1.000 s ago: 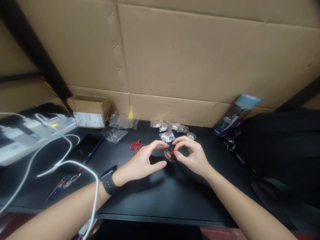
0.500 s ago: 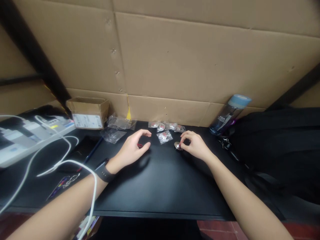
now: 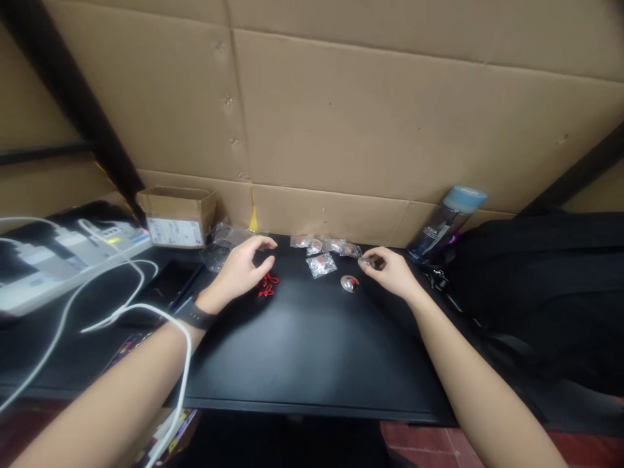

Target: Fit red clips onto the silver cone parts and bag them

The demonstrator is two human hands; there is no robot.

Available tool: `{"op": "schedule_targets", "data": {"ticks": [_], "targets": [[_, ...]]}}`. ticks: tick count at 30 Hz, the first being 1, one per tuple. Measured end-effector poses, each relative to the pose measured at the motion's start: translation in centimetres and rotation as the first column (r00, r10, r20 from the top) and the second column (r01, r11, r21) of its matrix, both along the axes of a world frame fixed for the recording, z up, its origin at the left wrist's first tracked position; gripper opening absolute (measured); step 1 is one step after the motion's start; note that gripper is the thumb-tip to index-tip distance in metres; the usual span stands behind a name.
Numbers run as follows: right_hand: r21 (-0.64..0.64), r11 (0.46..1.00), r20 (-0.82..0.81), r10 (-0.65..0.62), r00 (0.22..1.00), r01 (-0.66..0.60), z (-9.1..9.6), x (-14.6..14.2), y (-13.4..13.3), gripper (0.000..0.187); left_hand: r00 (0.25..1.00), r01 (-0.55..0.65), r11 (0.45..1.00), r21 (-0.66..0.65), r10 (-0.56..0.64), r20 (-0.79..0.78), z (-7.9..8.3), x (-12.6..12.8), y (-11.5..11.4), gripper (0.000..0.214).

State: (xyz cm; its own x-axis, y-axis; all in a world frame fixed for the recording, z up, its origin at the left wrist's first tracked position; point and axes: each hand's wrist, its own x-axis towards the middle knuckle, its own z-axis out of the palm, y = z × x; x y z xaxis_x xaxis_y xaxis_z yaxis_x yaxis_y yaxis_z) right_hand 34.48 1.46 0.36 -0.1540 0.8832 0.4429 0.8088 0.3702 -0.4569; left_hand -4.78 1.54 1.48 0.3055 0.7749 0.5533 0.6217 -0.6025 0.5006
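Note:
My right hand (image 3: 390, 273) pinches a small round silvery disc (image 3: 366, 262) between thumb and fingers, low over the black table. Just left of that hand lies another shiny silvery disc (image 3: 349, 283) with a red bit on it. My left hand (image 3: 241, 268), a dark watch on its wrist, hovers with thumb and fingers apart and nothing between them. Beside and partly under it are several knotted red cords (image 3: 267, 286). Between the hands, a clear plastic packet (image 3: 321, 264) with something red inside rests on the table, and several similar packets (image 3: 334, 246) lie behind it.
An open cardboard box (image 3: 178, 218) and crumpled clear plastic bags (image 3: 214, 255) are at the back left. A white power strip (image 3: 73, 260) and a white cable (image 3: 183, 364) run along the left. At right stand a blue-capped bottle (image 3: 447, 221) and a black bag (image 3: 536, 292).
My right hand has left the one disc on the table, moved right and back, and now pinches another disc. My left hand has shifted left, uncovering the red cords.

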Motion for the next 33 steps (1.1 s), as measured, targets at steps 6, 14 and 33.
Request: {"op": "schedule_targets", "data": {"ticks": [6, 14, 33], "targets": [[-0.044, 0.990, 0.068, -0.134, 0.989, 0.137, -1.9, 2.0, 1.7, 0.040, 0.969, 0.107, 0.994, -0.010, -0.107, -0.221, -0.2, -1.3, 0.9, 0.021], [-0.114, 0.987, -0.028, -0.116, 0.993, 0.112, -3.2, 1.9, 2.6, 0.035, 0.956, 0.125, 0.991, -0.041, -0.132, -0.261, -0.7, -1.2, 1.1, 0.022], [-0.097, 0.992, -0.007, -0.087, 0.996, 0.086, -2.5, 1.9, 2.3, 0.025, 0.892, 0.230, 0.965, -0.122, -0.259, -0.371, -0.7, -2.8, 2.1, 0.019]]}}
